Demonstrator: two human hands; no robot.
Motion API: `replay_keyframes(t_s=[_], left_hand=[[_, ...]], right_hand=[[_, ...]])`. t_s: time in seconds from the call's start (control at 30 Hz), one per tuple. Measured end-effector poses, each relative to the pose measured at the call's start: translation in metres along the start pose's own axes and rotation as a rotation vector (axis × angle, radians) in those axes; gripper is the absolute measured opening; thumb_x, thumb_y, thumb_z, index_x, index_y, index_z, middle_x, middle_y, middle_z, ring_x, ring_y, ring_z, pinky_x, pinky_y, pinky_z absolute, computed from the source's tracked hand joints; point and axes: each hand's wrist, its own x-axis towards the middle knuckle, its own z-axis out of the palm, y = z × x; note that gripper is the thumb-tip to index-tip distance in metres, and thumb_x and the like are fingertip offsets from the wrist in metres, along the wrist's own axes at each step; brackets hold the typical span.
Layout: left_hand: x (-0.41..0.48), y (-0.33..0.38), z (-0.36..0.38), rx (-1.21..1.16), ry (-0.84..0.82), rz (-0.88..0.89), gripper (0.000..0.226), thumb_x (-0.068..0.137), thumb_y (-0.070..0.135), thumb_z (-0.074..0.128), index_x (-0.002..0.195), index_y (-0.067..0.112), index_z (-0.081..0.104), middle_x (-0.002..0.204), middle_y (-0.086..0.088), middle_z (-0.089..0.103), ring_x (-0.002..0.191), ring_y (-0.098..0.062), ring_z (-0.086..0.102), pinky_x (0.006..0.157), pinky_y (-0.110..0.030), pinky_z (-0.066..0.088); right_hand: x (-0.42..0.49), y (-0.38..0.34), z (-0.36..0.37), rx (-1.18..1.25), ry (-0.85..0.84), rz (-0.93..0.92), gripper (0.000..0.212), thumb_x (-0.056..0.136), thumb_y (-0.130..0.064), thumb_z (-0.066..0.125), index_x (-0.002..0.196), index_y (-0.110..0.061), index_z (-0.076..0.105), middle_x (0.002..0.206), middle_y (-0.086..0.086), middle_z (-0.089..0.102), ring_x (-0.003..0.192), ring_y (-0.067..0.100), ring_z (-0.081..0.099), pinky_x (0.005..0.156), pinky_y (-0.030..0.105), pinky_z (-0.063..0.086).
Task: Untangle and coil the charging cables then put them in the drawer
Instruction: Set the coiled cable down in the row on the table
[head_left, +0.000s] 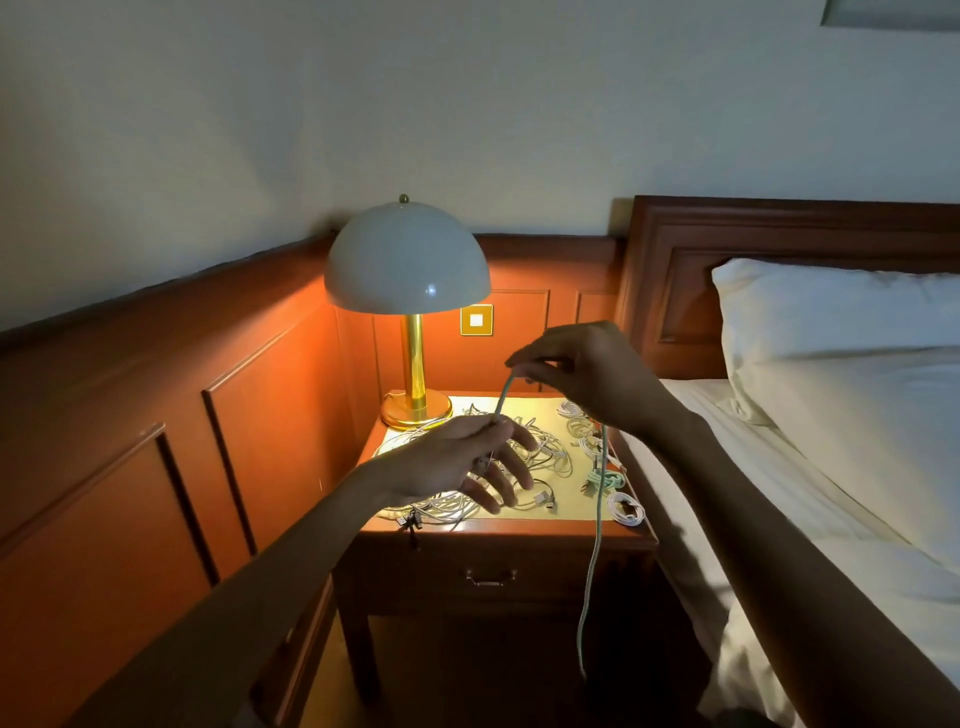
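While a green cable (595, 548) dangles before the closed drawer (488, 577), the left hand (462, 460) pinches it, other fingers spread, and the right hand (582, 371), higher and farther, has its fingers clamped on it too. Beneath them the surface (540, 408) carries a tangle of white cables (545, 457) and small coiled cables (626, 508) along its right edge. Farther back stand a lit lamp (408, 260), wood panelling (260, 389) and, right, a bed (779, 493) with a white pillow (841, 332).

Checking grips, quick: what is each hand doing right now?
Left hand: pinches the thin pale-green charging cable.
Right hand: pinches the same cable higher up.
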Motion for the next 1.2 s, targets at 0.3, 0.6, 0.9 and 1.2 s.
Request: replay_keyframes(t_s=[0.3, 0.6, 0.9, 1.2], left_hand=[[0.005, 0.020, -0.001, -0.479, 0.045, 0.295, 0.045, 0.100, 0.036, 0.034, 0.119, 0.011, 0.066, 0.127, -0.011, 0.067, 0.115, -0.025, 0.066, 0.084, -0.030, 0.057], [0.047, -0.039, -0.029, 0.460, 0.489, 0.290, 0.035, 0.105, 0.031, 0.045, 0.129, 0.011, 0.061, 0.125, -0.001, 0.069, 0.116, -0.009, 0.064, 0.101, -0.033, 0.051], [0.027, -0.010, -0.013, -0.437, -0.232, 0.063, 0.046, 0.107, 0.035, 0.025, 0.075, 0.018, 0.053, 0.054, 0.006, 0.047, 0.045, -0.002, 0.038, 0.042, -0.013, 0.033], [0.049, -0.044, 0.015, -0.978, 0.424, 0.248, 0.037, 0.105, 0.021, 0.042, 0.119, -0.009, 0.059, 0.118, -0.025, 0.068, 0.108, -0.030, 0.069, 0.087, -0.033, 0.059]], right_hand=[[-0.039, -0.015, 0.060, 0.711, 0.192, 0.663, 0.027, 0.099, -0.025, 0.060, 0.076, -0.019, 0.072, 0.059, 0.015, 0.053, 0.050, 0.023, 0.041, 0.048, 0.034, 0.032], [-0.067, -0.044, 0.052, 0.004, -0.181, 0.551, 0.019, 0.096, -0.033, 0.064, 0.102, -0.022, 0.079, 0.073, -0.010, 0.071, 0.063, 0.004, 0.059, 0.067, 0.023, 0.048], [-0.043, 0.008, 0.011, 0.529, 0.074, 0.514, 0.023, 0.085, -0.046, 0.072, 0.087, -0.024, 0.079, 0.068, -0.001, 0.070, 0.057, 0.025, 0.063, 0.049, 0.038, 0.046], [-0.098, -0.051, 0.115, 0.583, 0.096, 0.909, 0.024, 0.099, -0.028, 0.061, 0.086, -0.016, 0.078, 0.053, -0.006, 0.049, 0.046, 0.010, 0.036, 0.047, 0.025, 0.029]])
